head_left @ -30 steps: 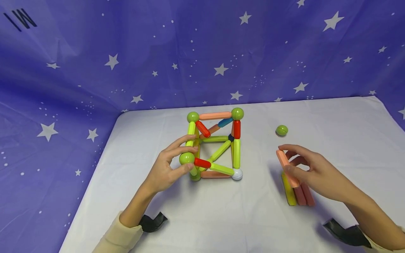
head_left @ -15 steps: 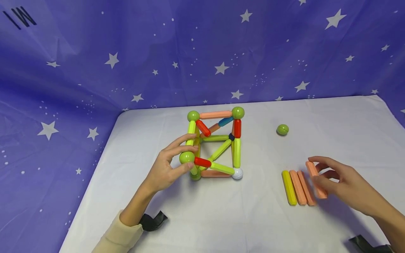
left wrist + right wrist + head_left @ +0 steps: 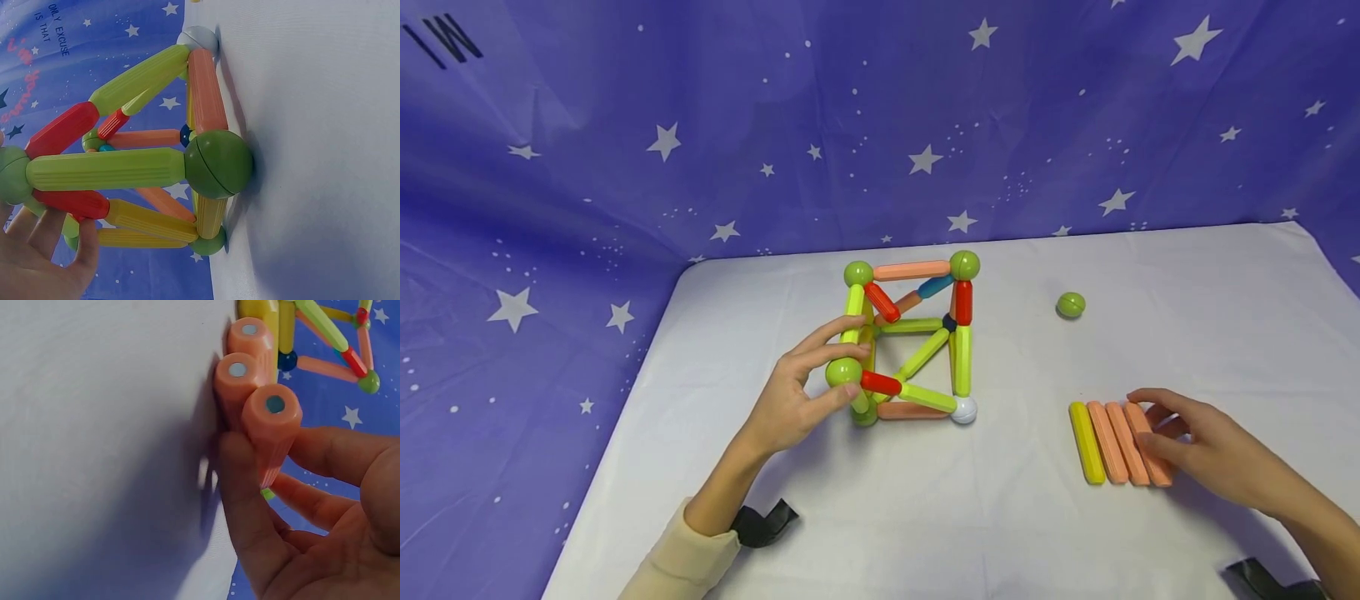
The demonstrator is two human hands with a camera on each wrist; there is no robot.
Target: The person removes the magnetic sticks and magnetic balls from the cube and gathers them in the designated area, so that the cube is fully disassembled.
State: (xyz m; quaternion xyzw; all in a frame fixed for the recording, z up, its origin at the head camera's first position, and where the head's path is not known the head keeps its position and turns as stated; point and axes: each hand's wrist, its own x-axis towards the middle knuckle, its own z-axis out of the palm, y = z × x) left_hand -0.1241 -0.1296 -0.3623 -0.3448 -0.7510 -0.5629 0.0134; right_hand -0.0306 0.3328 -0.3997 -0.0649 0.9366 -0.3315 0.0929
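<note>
**Right Pinches, Left Holds**

The right hand [image 3: 1213, 458], at the lower right of the frame, pinches a peach stick [image 3: 1138, 423]. The gap between thumb and fingers is just as wide as the stick. The stick is the last in a little row: a yellow stick [image 3: 1087, 442] on the left, then two more peach sticks [image 3: 1107, 442], all on the white table [image 3: 1000, 517]. In the right wrist view, its near end looks a bit higher than the ends beside it, so it may not lie quite flat.

It is long and thin. Its long way runs from lower right to upper left, more up than across, nearly in line with the row. One flat end, with a grey dot, faces the right wrist camera. It looks hard, stiff and light, and should not break easily. Thin ridges on its sides may stop it slipping. The middle seems the best place to pinch it.

The left hand [image 3: 801, 387] holds the stick box [image 3: 923, 356] near the middle of the frame. Its fingers are spread and bent over a lime stick [image 3: 854, 302], with the thumb by a green corner ball [image 3: 843, 372]. The box looks light, but its joints could pop apart, so a gentle corner hold seems best.
</note>
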